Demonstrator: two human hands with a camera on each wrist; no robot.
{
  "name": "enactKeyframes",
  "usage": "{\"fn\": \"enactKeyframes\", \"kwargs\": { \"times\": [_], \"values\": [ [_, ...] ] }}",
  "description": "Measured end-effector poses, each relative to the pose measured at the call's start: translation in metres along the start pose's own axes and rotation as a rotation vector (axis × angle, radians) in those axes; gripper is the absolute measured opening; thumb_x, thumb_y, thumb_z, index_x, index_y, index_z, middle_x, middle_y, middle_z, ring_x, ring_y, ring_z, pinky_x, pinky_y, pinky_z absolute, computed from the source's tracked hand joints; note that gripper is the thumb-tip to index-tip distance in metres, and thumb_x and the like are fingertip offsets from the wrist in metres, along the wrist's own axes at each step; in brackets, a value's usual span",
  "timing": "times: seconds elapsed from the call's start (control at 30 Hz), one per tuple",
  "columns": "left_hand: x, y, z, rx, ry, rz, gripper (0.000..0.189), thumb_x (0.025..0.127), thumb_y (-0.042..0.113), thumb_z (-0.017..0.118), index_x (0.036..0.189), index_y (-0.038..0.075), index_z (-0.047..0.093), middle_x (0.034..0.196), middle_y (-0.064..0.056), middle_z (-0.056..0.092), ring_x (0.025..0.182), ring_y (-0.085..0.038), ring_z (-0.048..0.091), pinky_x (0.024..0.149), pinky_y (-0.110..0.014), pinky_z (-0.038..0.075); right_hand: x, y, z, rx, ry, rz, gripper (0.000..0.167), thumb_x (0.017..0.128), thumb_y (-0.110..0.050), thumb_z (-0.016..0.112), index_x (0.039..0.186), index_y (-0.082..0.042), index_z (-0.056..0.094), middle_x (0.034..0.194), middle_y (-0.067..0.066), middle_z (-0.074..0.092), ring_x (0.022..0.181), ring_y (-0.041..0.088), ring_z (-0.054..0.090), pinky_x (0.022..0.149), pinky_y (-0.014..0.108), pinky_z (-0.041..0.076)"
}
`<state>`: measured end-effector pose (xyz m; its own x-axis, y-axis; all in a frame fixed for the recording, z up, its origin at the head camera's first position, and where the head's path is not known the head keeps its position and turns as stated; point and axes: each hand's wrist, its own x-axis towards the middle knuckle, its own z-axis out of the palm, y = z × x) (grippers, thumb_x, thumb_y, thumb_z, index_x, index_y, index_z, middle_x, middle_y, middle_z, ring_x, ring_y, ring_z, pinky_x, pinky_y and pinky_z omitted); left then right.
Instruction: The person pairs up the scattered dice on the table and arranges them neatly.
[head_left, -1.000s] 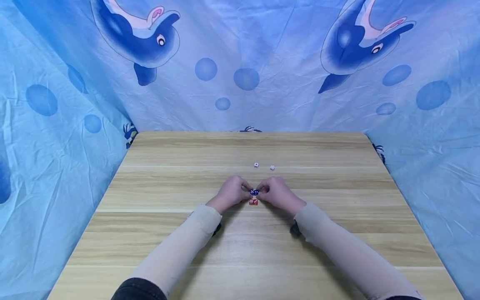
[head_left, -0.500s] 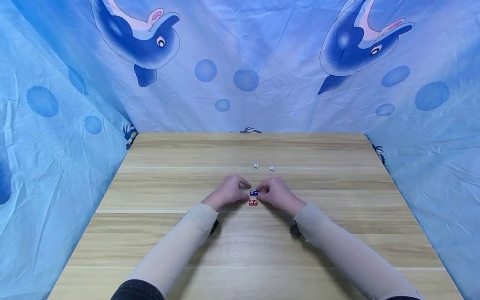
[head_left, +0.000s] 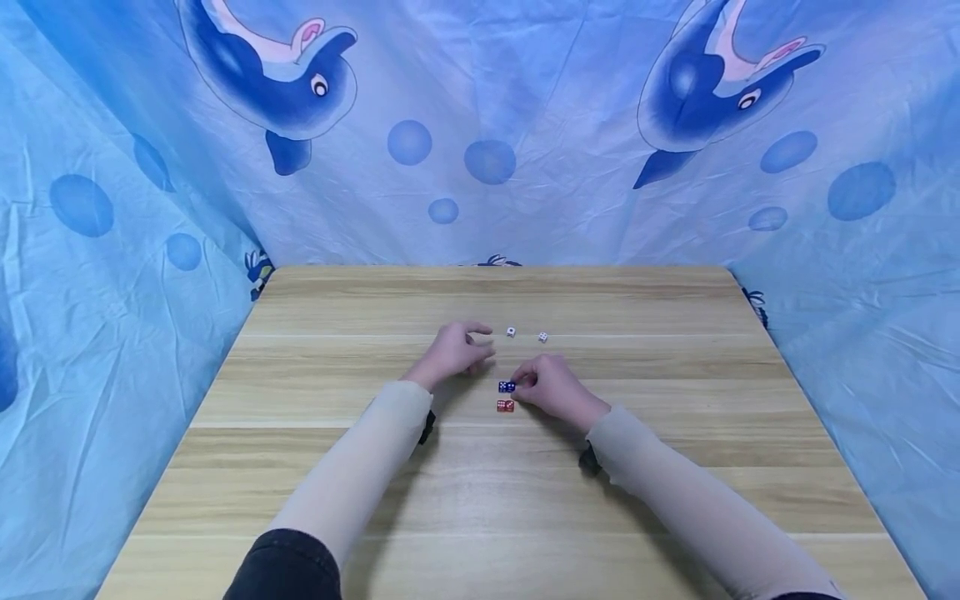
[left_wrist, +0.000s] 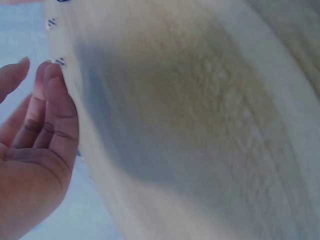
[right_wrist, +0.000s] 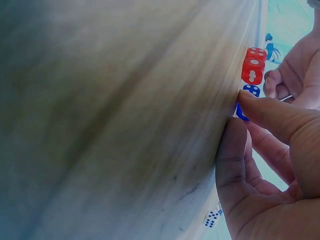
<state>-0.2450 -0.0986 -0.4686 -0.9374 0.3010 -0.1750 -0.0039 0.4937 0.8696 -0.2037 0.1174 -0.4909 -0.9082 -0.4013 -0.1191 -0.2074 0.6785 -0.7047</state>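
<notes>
Two blue dice sit side by side mid-table. My right hand is at the right-hand one, its thumb and fingertips pinching that blue die low on the tabletop. Just nearer to me lies a pair of red dice, touching each other. My left hand holds nothing; its fingers are extended and parted from the thumb, just left of a white die. A second white die lies apart, further right. In the left wrist view, the fingertips appear close to a white die.
A wood-grain table spreads under both forearms. Blue sheeting with dolphins and bubbles hangs behind the table and along both sides.
My left hand has let go of the blue dice and moved away and forward, toward the left white die. The right hand has stayed at the blue dice.
</notes>
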Motion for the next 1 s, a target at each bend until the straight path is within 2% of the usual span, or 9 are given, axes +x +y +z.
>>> {"fn": "enactKeyframes", "kwargs": {
  "times": [0.17,0.3,0.43,0.7,1.0],
  "values": [
    [0.016,-0.003,0.002,-0.034,0.013,-0.012,0.049,0.093,0.015,0.076,0.138,0.004,0.060,0.080,-0.017,0.071,0.054,-0.026,0.061,0.055,-0.037,0.057,-0.001,0.001,-0.002,0.006,0.001,0.005,0.020,0.083,-0.013,0.085,0.102,-0.013,0.078,0.077,-0.006,0.066,0.067,0.016,0.061,0.064,0.033,0.052],
    [0.028,-0.003,0.005,-0.011,0.007,-0.052,0.049,0.092,0.017,0.077,0.138,0.008,0.061,0.079,-0.012,0.071,0.052,-0.022,0.060,0.052,-0.034,0.055,-0.002,0.000,-0.003,0.002,0.007,-0.007,0.020,0.083,-0.012,0.085,0.101,-0.011,0.078,0.077,-0.006,0.066,0.068,0.014,0.061,0.064,0.031,0.052],
    [0.038,-0.002,0.008,0.031,0.012,-0.061,0.046,0.092,0.018,0.078,0.135,0.010,0.064,0.078,-0.009,0.072,0.053,-0.021,0.060,0.049,-0.032,0.053,-0.001,-0.001,-0.003,0.002,0.011,-0.019,0.019,0.082,-0.011,0.086,0.099,-0.010,0.078,0.076,-0.006,0.066,0.067,0.014,0.061,0.064,0.031,0.052],
    [0.050,0.000,0.014,0.041,-0.003,-0.069,0.045,0.089,0.015,0.081,0.132,0.010,0.067,0.076,-0.010,0.072,0.052,-0.020,0.059,0.046,-0.029,0.048,-0.001,-0.002,-0.001,0.018,-0.008,0.001,0.019,0.082,-0.010,0.085,0.100,-0.010,0.078,0.074,-0.005,0.065,0.065,0.015,0.060,0.062,0.030,0.050],
    [0.060,0.000,0.022,0.088,-0.008,-0.089,0.038,0.089,0.016,0.081,0.125,0.014,0.072,0.072,-0.009,0.070,0.049,-0.018,0.056,0.045,-0.028,0.046,-0.001,0.002,-0.002,0.017,0.010,-0.039,0.019,0.081,-0.009,0.086,0.098,-0.009,0.078,0.075,-0.007,0.066,0.065,0.013,0.061,0.062,0.029,0.052]
  ]
}}
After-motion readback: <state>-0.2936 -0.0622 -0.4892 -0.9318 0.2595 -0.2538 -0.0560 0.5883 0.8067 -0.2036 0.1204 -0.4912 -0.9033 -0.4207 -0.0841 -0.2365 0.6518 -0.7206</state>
